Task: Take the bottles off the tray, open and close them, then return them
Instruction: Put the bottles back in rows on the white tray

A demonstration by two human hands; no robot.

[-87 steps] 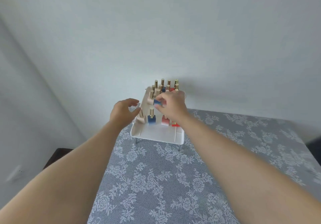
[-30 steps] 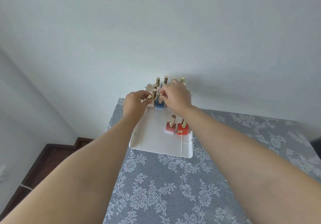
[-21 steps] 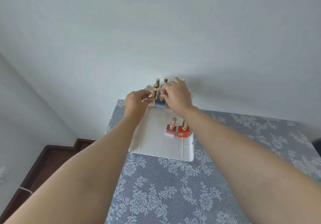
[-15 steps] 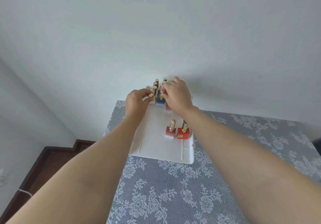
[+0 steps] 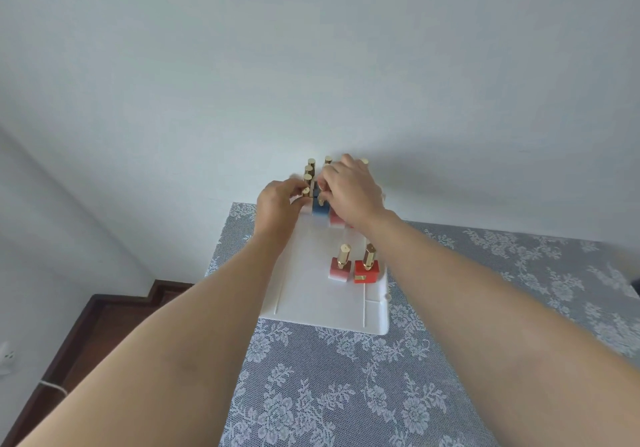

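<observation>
A white tray (image 5: pixel 311 311) lies on the table, against the wall. Several small square bottles with gold caps (image 5: pixel 311 164) stand crowded at its far end. A pink bottle (image 5: pixel 339 269) and a red bottle (image 5: pixel 367 271) stand apart near the tray's right front. My left hand (image 5: pixel 277 205) pinches the gold cap of a pale bottle (image 5: pixel 306 191) at the far left. My right hand (image 5: pixel 351 192) is closed over the cap of a blue bottle (image 5: pixel 319 209) right beside it. My hands hide most of the far bottles.
A grey lace tablecloth (image 5: pixel 346 394) covers the table. The table's left edge drops to a dark wooden floor (image 5: pixel 86 335). A pale wall rises directly behind the tray.
The blue bottle, held above the tray's middle 2.9 s ago, now stands in the far group. My left hand has closed on a cap there. Over the last second both hands barely moved.
</observation>
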